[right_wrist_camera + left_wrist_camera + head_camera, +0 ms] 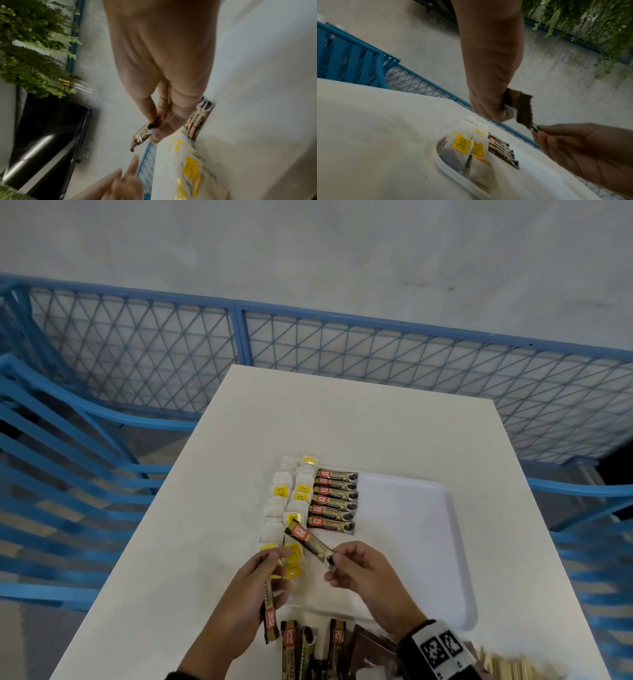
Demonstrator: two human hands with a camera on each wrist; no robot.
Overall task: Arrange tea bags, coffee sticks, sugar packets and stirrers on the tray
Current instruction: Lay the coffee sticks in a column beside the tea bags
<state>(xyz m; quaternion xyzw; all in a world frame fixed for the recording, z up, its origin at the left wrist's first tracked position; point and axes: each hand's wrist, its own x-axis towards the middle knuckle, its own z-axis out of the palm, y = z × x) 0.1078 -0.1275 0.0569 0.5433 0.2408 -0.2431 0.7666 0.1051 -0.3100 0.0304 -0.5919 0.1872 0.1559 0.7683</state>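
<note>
A white tray (428, 542) lies on the white table (342, 422). Along its left side run two columns of yellow-tagged tea bags (291, 498), with a neat row of brown coffee sticks (334, 498) beside them. My right hand (334, 563) pinches the end of one coffee stick (308, 539), which slants up-left over the tea bags. My left hand (274, 559) grips another coffee stick (269, 604) upright along its palm. In the right wrist view my right hand (154, 129) pinches its stick (140, 136) above the tea bags (190, 169).
Loose coffee sticks (291, 645), brown sugar packets (373, 648) and wooden stirrers (507, 662) lie at the table's near edge. The tray's right half is bare. A blue mesh fence (342, 344) and blue chairs (68, 457) surround the table.
</note>
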